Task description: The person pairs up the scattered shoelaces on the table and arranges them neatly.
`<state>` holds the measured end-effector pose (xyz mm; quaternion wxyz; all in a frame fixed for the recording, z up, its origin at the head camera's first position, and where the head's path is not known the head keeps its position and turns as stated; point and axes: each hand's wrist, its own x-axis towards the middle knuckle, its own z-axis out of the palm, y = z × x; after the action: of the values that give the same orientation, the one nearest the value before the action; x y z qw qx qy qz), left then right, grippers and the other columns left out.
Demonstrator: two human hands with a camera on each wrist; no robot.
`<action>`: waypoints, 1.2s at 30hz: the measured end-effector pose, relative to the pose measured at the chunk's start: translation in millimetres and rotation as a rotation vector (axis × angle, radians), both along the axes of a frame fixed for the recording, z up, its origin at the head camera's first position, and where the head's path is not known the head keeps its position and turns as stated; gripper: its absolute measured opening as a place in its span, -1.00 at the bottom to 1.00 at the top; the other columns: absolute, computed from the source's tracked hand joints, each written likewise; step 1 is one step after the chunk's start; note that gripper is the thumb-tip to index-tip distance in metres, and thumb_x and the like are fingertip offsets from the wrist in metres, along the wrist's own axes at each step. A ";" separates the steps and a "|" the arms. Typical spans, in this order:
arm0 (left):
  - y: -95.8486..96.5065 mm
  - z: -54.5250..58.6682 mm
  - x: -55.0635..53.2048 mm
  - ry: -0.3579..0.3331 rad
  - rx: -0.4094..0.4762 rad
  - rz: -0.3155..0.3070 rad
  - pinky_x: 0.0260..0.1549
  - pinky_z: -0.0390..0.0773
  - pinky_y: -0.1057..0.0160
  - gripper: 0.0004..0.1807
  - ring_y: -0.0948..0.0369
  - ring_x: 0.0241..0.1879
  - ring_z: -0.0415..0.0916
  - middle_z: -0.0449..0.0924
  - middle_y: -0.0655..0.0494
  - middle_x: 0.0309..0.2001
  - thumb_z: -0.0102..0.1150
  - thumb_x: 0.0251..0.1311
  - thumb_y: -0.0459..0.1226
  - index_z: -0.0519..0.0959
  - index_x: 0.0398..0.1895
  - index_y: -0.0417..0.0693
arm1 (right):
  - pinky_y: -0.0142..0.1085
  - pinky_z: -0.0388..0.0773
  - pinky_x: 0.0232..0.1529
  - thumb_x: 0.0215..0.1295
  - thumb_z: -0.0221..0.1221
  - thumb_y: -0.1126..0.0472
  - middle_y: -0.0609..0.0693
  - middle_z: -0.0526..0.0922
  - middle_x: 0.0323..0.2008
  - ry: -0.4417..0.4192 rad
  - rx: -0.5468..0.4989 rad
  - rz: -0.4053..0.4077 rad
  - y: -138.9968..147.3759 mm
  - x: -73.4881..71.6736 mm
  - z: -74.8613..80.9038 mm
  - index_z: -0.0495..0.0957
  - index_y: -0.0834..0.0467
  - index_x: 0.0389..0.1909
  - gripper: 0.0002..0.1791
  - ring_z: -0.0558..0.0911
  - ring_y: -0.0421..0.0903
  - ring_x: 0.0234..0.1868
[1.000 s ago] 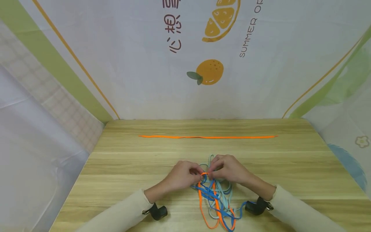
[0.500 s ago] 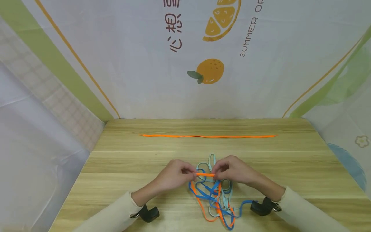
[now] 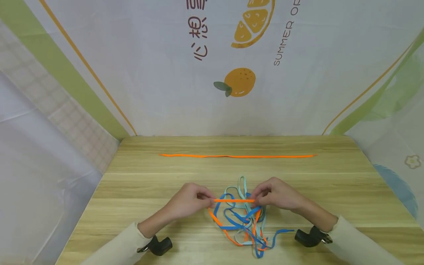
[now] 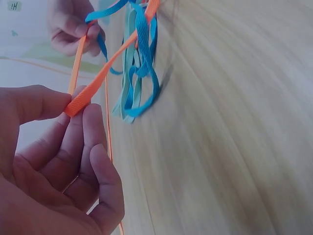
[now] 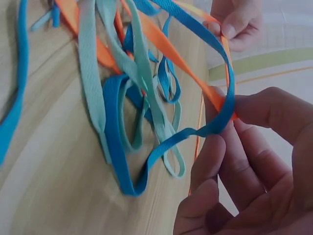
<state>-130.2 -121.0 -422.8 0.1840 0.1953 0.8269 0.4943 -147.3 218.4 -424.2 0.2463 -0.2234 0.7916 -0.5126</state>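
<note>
I have my left hand (image 3: 188, 200) and right hand (image 3: 278, 193) both pinching one orange lace (image 3: 234, 200) above one multicoloured tangle (image 3: 230, 228), one orange strip (image 3: 258, 156) lying straight beyond.

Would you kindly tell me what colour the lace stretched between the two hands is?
The lace is plain orange, seen best in the head view.

wood-grain table (image 3: 364, 191) | white backdrop (image 3: 165, 103) | orange-fruit print (image 3: 240, 82) | right: blue patch (image 3: 395, 187), possibly printed
</note>
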 end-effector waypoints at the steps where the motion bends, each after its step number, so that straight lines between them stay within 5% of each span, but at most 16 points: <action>1: -1.9 0.0 -0.1 0.004 -0.007 0.002 -0.25 0.63 0.30 -0.84 0.22 -0.25 0.76 0.82 0.14 -0.30 0.38 0.38 -0.35 0.83 -0.09 -0.24 | -0.29 0.67 -0.17 0.36 0.34 0.39 0.08 0.86 -0.28 0.001 0.002 -0.001 2.3 0.0 0.1 0.81 0.34 -0.12 -0.85 0.84 -0.01 -0.17; 11: -18.1 0.3 1.1 0.065 -0.061 0.019 -0.31 0.59 0.31 -0.87 0.25 -0.29 0.70 0.80 0.15 -0.31 0.36 0.34 -0.40 0.83 -0.12 -0.22 | -0.27 0.60 -0.14 0.42 0.42 0.32 0.17 0.84 -0.25 0.028 0.024 -0.014 24.1 -0.6 -1.0 0.68 0.35 0.24 -0.58 0.80 0.10 -0.22; 17: -28.2 1.2 2.7 0.058 -0.089 0.055 -0.29 0.61 0.29 -0.87 0.22 -0.27 0.69 0.79 0.16 -0.30 0.40 0.34 -0.35 0.84 -0.12 -0.16 | -0.28 0.65 -0.27 0.41 0.34 0.37 0.17 0.85 -0.21 0.021 0.046 -0.046 34.2 0.6 -1.1 0.78 0.27 0.04 -0.77 0.79 0.12 -0.25; 21: -36.2 1.8 3.2 0.053 -0.094 0.069 -0.29 0.63 0.27 -0.87 0.19 -0.26 0.70 0.78 0.15 -0.29 0.41 0.35 -0.33 0.83 -0.12 -0.15 | -0.27 0.68 -0.16 0.43 0.33 0.36 0.17 0.86 -0.17 0.013 0.020 -0.074 42.3 2.6 0.2 0.80 0.28 -0.06 -0.84 0.83 0.13 -0.11; 36: -57.2 5.3 6.4 0.008 -0.114 0.102 -0.25 0.62 0.25 -0.89 0.19 -0.24 0.71 0.80 0.14 -0.29 0.43 0.34 -0.31 0.83 -0.14 -0.13 | -0.24 0.71 -0.02 0.48 0.34 0.31 0.20 0.84 -0.18 -0.017 0.015 -0.113 68.2 7.2 5.5 0.78 0.36 -0.08 -0.83 0.83 0.15 -0.10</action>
<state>-123.9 -178.2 -417.5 0.1662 0.1442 0.8632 0.4544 -140.1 286.6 -418.7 0.2252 -0.1719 0.8047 -0.5217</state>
